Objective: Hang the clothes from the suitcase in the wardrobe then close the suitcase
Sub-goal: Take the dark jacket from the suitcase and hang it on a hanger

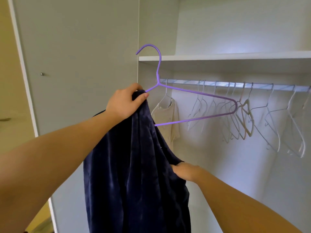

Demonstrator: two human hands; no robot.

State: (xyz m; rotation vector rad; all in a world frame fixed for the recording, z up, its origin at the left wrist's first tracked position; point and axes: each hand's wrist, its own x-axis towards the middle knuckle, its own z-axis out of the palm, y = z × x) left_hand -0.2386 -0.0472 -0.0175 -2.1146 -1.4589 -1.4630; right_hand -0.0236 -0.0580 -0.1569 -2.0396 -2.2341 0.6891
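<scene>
Dark navy garment (134, 174), velvety, hanging in long folds from the left shoulder of a purple hanger (198, 93), bunched there; other shoulder bare. Hanger tilted, right end low, hook up and clear of the wardrobe rail (222, 84). At the rail's left end, a beige T-shirt (168, 115) already hung.

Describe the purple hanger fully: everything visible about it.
The purple hanger is a thin rod, seemingly coated wire, bent into a hook, a kinked neck and a triangular frame with a rounded right end. It is up in the air, tilted down to the right, with its hook free and not on the rail behind it. The left hand grips its left shoulder together with the dark blue garment, which hides that end. Nothing else is seen touching it.
</scene>
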